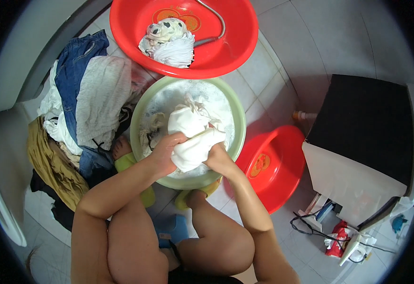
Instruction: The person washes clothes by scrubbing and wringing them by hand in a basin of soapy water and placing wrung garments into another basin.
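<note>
A white cloth garment, wet and bunched, is gripped between both my hands over a pale green basin. My left hand closes on its left side, with the thumb on top. On its right side my right hand grips it, the fingers partly hidden behind the fabric. Soapy, foamy water fills the basin. More off-white cloth floats at the left of the water, and part of the white fabric trails up toward the basin's middle.
Beyond stands a large red basin holding wrung-out clothes and a metal shower hose. Another red basin sits at right, near a black-topped white cabinet. Piled laundry lies at left. Cords lie lower right.
</note>
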The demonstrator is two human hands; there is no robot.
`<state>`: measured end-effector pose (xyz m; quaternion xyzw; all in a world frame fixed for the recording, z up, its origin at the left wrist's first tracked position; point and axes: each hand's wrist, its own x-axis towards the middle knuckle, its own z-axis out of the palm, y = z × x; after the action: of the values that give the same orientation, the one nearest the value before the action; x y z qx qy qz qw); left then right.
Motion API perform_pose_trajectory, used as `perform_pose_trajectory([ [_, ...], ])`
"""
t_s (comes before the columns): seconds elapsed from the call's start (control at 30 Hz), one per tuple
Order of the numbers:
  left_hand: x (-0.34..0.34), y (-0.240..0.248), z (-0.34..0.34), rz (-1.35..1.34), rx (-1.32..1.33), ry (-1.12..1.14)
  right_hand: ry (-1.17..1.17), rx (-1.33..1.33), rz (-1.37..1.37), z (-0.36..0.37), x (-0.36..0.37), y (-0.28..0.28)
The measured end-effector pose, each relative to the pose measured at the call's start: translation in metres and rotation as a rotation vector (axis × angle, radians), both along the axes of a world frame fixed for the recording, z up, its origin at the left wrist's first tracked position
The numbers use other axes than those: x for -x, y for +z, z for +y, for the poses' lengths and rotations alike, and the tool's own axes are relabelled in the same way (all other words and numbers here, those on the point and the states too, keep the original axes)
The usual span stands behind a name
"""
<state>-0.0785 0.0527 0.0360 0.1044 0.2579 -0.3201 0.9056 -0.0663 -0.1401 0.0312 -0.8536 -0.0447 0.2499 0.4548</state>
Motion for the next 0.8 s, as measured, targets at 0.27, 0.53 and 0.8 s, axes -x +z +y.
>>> perform_pose_trajectory([
  [0.27, -0.003, -0.040, 0.017, 0.022, -0.574, -0.124, 0.185, 0.302, -0.191, -0.013, -0.014, 0.042],
  [0.53, -0.023, -0.006, 0.024, -1.249, -1.363, -0.571, 0.410, 0.223, -0.463, 0.010, -0.001, 0.084],
  [0.8, -0.015, 0.055, 0.021, -1.264, -0.884, -0.596, 0.385, 0.579, -0.366, -0.017, -0.007, 0.068],
])
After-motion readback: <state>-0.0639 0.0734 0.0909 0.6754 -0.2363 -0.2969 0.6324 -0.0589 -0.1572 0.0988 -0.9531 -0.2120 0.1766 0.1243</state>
